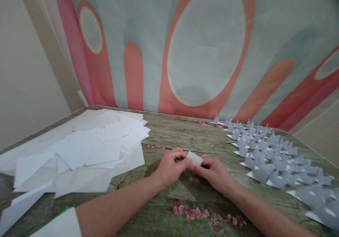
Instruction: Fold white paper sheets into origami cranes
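Head view: a small white paper (pixel 195 158) is held in nearly closed pinches by the left hand (pixel 170 165) and right hand (pixel 215 174), between the worktop (pixel 172 126) side edges. Sheets (pixel 82 150) are heaped toward the left edge; folded figures (pixel 261 172) are lined along the right.

On my feed, flat white paper sheets (pixel 87 147) lie left of the fingers (pixel 178 153), pointed white folded-paper figures (pixel 261 173) to their right
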